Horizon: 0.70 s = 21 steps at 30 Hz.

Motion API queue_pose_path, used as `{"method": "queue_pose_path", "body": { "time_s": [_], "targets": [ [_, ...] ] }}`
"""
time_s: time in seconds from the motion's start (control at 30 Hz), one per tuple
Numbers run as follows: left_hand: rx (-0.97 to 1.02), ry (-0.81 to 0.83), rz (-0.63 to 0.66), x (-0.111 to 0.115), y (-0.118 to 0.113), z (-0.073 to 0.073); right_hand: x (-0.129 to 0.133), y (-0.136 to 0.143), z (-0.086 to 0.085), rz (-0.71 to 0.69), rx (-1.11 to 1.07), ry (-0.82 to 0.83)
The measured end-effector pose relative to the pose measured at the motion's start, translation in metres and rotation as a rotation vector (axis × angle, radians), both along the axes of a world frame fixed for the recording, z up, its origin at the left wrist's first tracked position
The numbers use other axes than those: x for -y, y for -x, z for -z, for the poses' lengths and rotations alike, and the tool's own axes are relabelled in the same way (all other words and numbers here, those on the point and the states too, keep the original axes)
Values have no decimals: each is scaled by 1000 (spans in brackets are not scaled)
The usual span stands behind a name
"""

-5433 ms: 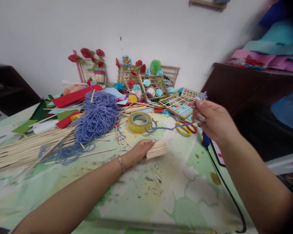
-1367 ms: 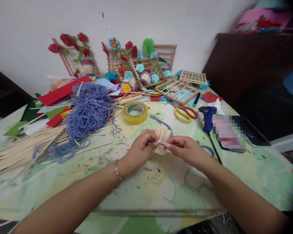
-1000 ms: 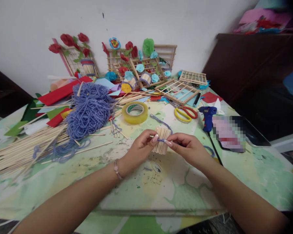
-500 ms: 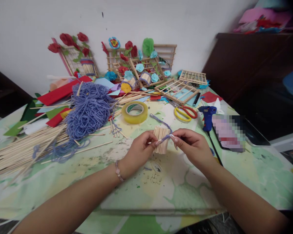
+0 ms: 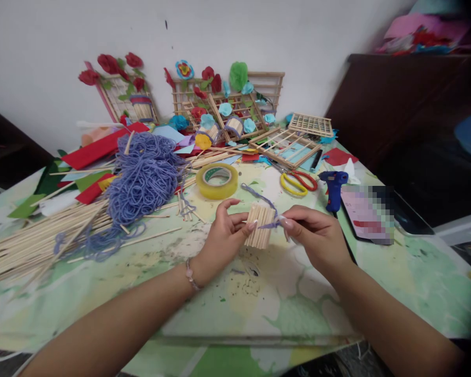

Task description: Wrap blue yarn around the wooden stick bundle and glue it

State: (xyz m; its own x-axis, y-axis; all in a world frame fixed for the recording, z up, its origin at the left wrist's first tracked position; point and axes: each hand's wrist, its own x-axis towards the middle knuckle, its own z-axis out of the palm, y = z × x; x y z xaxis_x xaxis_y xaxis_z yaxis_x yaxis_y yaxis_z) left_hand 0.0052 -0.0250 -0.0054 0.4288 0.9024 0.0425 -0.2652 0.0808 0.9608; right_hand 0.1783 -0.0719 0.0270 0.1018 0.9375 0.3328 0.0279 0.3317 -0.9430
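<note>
Stick bundle (image 5: 259, 230) located over the tabletop (image 5: 227, 322), between both hands; left hand (image 5: 219, 245) grips its side, index finger now raised. Right hand (image 5: 324, 235) pinches the purple yarn strand (image 5: 270, 225), drawn slightly farther right than before. Print inside the tape roll (image 5: 231, 184) is illegible.

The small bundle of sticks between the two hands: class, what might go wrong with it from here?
The left hand grips the stick bundle near one side only, so it might twist or slip if the right hand pulls the purple yarn strand hard.

The strand's loose length lies on the table just beyond the bundle, and could snag or tangle.
</note>
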Motion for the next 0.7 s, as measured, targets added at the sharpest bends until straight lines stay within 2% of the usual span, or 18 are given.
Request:
{"method": "queue_pose_path", "body": {
  "time_s": [0.1, 0.2, 0.4, 0.53, 0.6, 0.7],
  "targets": [
    [-13, 7, 37, -1, 0, 0, 1, -1, 3, -97, -74, -26],
    [-16, 21, 65, -1, 1, 1, 3, -2, 6, -132, -130, 12],
    [-52, 50, 129, 2, 1, -1, 8, 4, 1, -203, -43, 148],
    [-117, 12, 122, 2, 1, 0, 8, 12, -5, -261, 173, -46],
    [-123, -16, 144, 3, 1, 0, 7, 13, -5, -206, 242, -139],
    [-124, -47, 166, 4, 2, -2, 4, 12, -2, -83, 255, -172]
  ]
}}
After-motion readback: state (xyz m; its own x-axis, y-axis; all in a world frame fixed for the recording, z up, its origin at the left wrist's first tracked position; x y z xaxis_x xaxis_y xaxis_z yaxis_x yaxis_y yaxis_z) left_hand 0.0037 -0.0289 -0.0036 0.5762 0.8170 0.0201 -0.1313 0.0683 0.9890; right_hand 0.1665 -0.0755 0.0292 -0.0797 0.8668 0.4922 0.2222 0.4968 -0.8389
